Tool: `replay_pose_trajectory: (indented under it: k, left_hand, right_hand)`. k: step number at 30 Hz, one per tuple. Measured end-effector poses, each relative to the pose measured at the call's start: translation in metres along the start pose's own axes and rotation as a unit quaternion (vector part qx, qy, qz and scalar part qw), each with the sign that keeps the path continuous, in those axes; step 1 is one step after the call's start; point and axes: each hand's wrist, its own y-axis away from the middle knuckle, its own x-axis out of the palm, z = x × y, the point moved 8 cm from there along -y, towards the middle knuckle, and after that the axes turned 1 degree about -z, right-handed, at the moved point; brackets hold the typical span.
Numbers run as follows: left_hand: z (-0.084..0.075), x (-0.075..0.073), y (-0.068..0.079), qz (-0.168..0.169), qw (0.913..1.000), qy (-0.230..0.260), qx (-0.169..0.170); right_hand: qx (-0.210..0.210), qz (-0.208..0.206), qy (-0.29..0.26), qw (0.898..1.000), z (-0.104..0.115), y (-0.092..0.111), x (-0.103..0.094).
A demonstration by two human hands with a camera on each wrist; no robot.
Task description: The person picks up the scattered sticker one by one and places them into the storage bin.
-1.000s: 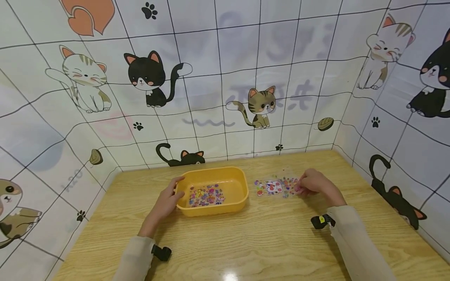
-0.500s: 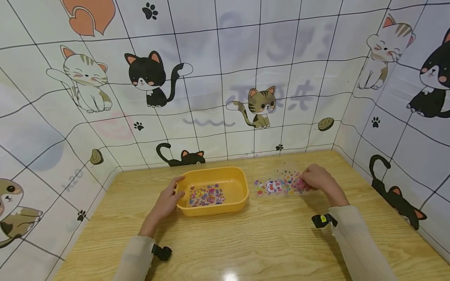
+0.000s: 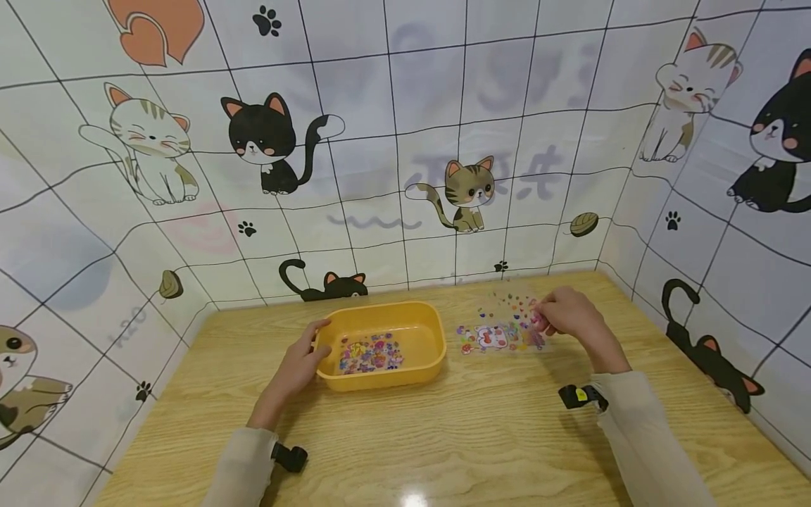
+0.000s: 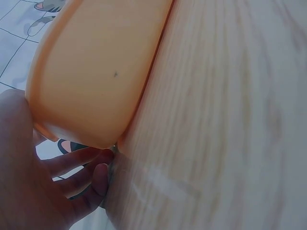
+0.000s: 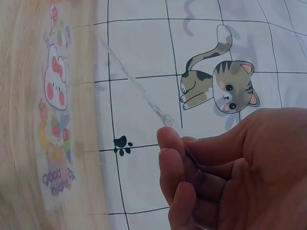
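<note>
My left hand (image 3: 303,359) holds the left end of a yellow plastic tray (image 3: 415,374), with the thumb at its rim in the left wrist view. Inside the tray lies a clear sticker sheet covered in small colourful pictures (image 3: 370,353). Between thumb and fingers, my right hand (image 3: 570,313) pinches another clear sticker sheet with small dots of colour (image 3: 507,301), raised off the table. The right wrist view catches this held sheet (image 5: 139,88) nearly edge-on. Below it, a sticker sheet with a white bunny and "good night" lettering (image 5: 56,96) lies flat on the table.
The wood-grain table (image 3: 405,436) meets white walls (image 3: 367,169) printed with grid lines and cartoon cats at its back and sides. Each wrist carries a black strapped camera, such as the right one (image 3: 578,396).
My right hand has risen slightly, lifting the pinched sticker sheet up and away from the bunny sheet, so more of both shows. The left hand and the tray stay put.
</note>
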Motion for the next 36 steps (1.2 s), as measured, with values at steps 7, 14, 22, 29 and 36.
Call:
replay_pose_trajectory:
  k: [7, 14, 22, 29, 36]
  left_hand:
    - [-0.003, -0.001, 0.002, -0.001, 1.0, 0.001, 0.0]
    - [-0.003, -0.001, 0.003, 0.002, 1.0, 0.001, -0.001]
    - [-0.001, -0.001, 0.001, -0.001, 1.0, 0.003, -0.002]
    - [-0.001, -0.002, 0.002, -0.003, 1.0, 0.003, -0.004]
    - [-0.003, -0.001, 0.001, -0.001, 1.0, -0.005, 0.001]
  right_hand:
    - [-0.006, -0.014, 0.0, 1.0, 0.011, 0.006, -0.004]
    - [-0.009, -0.023, -0.001, 1.0, 0.021, 0.01, -0.008]
    - [-0.019, -0.034, -0.01, 0.999, 0.031, 0.015, -0.012]
    - [-0.021, -0.037, -0.009, 0.999, 0.043, 0.02, -0.012]
    - [-0.026, -0.043, -0.008, 0.999, 0.049, 0.023, -0.012]
